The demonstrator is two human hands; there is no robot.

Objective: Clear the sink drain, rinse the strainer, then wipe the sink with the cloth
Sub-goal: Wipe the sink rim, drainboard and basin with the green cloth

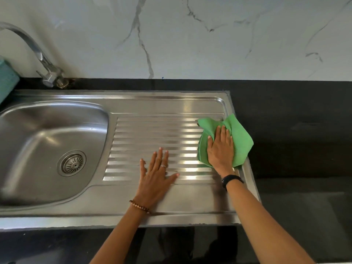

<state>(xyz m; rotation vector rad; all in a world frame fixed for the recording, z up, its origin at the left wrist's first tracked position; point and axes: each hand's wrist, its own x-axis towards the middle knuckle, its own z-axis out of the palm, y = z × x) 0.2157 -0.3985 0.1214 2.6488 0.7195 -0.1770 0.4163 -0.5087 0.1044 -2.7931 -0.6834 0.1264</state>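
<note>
1. Left hand point(156, 176): lying flat with fingers straight and spread on the ribbed draining board point(152, 138), grasping nothing and bracing the body. Risk: if the steel is wet, which cannot be told from here, the palm may be sliding once weight shifts onto it.
2. Right hand point(221, 149): pressing down with straight fingers on the green cloth point(240, 141), not curled round it. Risk: with only a flat press, the cloth may be bunching or slipping out from under the palm on a fast stroke.
3. Green cloth: sitting at the far right corner of the draining board, its right part overhanging onto the black counter point(295, 121). Risk: strokes running outward may be pushing water or grit onto the counter instead of toward the basin.
4. Strainer point(73, 163): sitting in the drain at the bottom of the sink basin point(38, 134), well apart from both hands. Risk: wiped debris may be collecting on it again.
5. Tap point(34, 52): standing behind the basin, no water seen running. Risk: judged slight.
</note>
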